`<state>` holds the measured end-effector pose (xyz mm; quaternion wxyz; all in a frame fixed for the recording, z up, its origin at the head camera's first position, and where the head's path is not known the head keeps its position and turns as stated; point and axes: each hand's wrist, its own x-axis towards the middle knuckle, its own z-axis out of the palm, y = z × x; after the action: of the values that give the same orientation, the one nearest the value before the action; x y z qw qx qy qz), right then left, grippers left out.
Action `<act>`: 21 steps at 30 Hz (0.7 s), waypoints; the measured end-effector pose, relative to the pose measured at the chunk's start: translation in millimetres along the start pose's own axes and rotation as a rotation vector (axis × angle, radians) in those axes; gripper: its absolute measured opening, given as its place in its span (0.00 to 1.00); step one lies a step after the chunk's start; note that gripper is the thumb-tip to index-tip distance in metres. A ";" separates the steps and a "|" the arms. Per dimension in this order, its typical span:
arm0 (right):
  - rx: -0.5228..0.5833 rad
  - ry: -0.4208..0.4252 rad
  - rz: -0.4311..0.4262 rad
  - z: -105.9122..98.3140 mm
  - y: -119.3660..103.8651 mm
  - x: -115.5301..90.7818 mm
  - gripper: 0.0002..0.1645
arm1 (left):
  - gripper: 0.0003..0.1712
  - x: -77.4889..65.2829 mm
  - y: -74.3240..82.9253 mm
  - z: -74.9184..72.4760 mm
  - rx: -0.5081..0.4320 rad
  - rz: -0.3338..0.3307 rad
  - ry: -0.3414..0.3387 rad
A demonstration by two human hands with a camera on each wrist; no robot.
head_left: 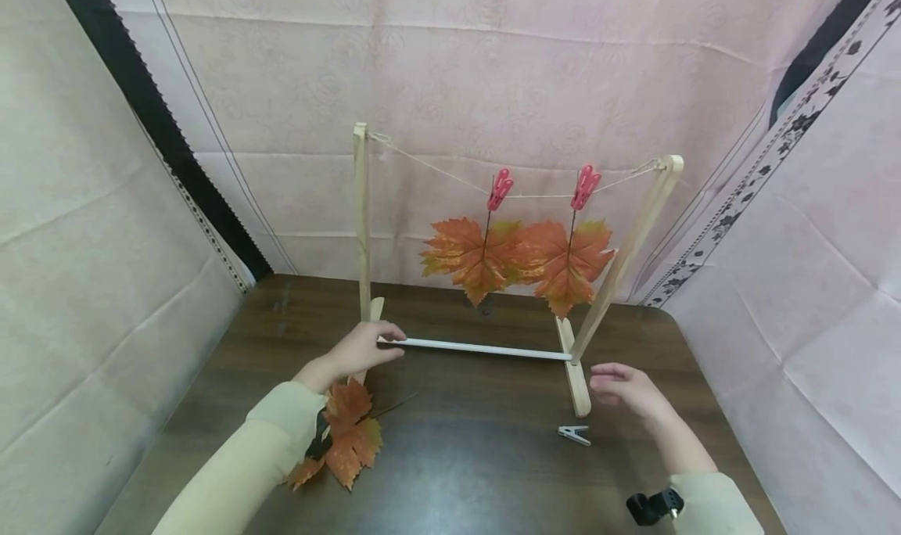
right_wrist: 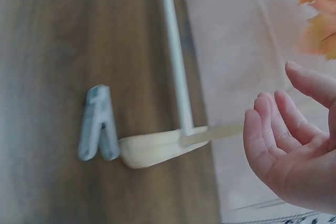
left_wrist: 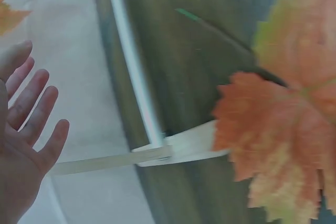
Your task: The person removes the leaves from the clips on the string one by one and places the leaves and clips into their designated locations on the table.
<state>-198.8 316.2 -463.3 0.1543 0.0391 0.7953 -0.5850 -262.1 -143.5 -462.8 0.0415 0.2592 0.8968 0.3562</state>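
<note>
My left hand [head_left: 360, 350] hovers by the left foot of a small wooden drying rack, over the end of its white crossbar [head_left: 486, 349]. Its fingers are spread and loosely bent in the left wrist view, with nothing in them. Below that wrist a loose orange maple leaf [head_left: 355, 445] lies on the table, partly covered by the sleeve. To the right of the rack's right foot [head_left: 579, 382], my right hand [head_left: 629, 393] is held with relaxed, empty fingers. A grey clothespin [head_left: 574, 435] lies on the table near it.
Two pink clothespins [head_left: 500, 189] hang two maple leaves [head_left: 567, 265] from the string [head_left: 436, 167] between the rack's posts [head_left: 362, 222]. Pale cloth [head_left: 493, 73] stands behind and at both sides of the brown table [head_left: 457, 457].
</note>
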 end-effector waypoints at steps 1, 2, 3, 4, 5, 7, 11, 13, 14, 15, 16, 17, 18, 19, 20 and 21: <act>0.014 -0.005 -0.004 -0.2 -5.0 0.4 0.27 | 0.14 2.3 3.0 -3.3 -0.011 -0.003 0.013; 0.016 -0.014 -0.014 -0.5 -10.1 0.7 0.26 | 0.14 4.7 6.1 -6.6 -0.018 -0.003 0.026; 0.017 -0.017 -0.022 -0.6 -15.4 1.2 0.25 | 0.14 7.3 9.3 -9.9 -0.022 -0.005 0.042; 0.015 -0.026 -0.036 -0.8 -20.7 1.9 0.25 | 0.14 9.8 12.4 -13.0 -0.028 -0.004 0.054; 0.015 -0.026 -0.043 -0.6 -26.1 2.3 0.23 | 0.15 12.3 15.9 -16.1 -0.039 -0.011 0.065; 0.007 -0.031 -0.063 -0.1 -37.2 3.1 0.22 | 0.15 17.1 23.2 -21.8 -0.056 -0.021 0.081; -0.005 -0.048 -0.099 1.5 -59.2 4.4 0.25 | 0.15 26.7 36.1 -30.0 -0.077 -0.019 0.104; -0.014 -0.054 -0.116 2.5 -70.4 5.0 0.27 | 0.14 31.8 40.8 -32.4 -0.088 0.003 0.118; -0.019 -0.056 -0.121 3.4 -76.1 5.3 0.27 | 0.14 34.0 42.7 -33.3 -0.104 0.012 0.122; -0.023 -0.055 -0.126 4.3 -81.7 5.7 0.27 | 0.14 35.9 44.7 -34.3 -0.112 0.020 0.126; -0.030 -0.058 -0.133 5.0 -87.5 6.2 0.26 | 0.14 37.9 46.2 -35.2 -0.122 0.020 0.130; -0.036 -0.060 -0.139 5.6 -93.1 6.9 0.26 | 0.14 39.4 47.7 -36.1 -0.127 0.026 0.132; -0.045 -0.061 -0.145 6.2 -99.0 7.2 0.26 | 0.14 40.7 48.9 -37.1 -0.132 0.027 0.135; -0.050 -0.062 -0.151 6.8 -104.9 7.7 0.27 | 0.14 41.7 50.2 -38.5 -0.134 0.028 0.136; -0.053 -0.063 -0.157 7.4 -110.7 8.3 0.27 | 0.14 42.6 51.9 -40.0 -0.140 0.027 0.137; -0.055 -0.064 -0.165 8.0 -116.8 8.6 0.28 | 0.14 43.6 53.4 -41.7 -0.135 0.027 0.141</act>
<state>-233.7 271.2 -360.7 0.1318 -0.0494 0.8062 -0.5746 -287.2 -115.0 -391.7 -0.0090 0.2422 0.8678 0.4339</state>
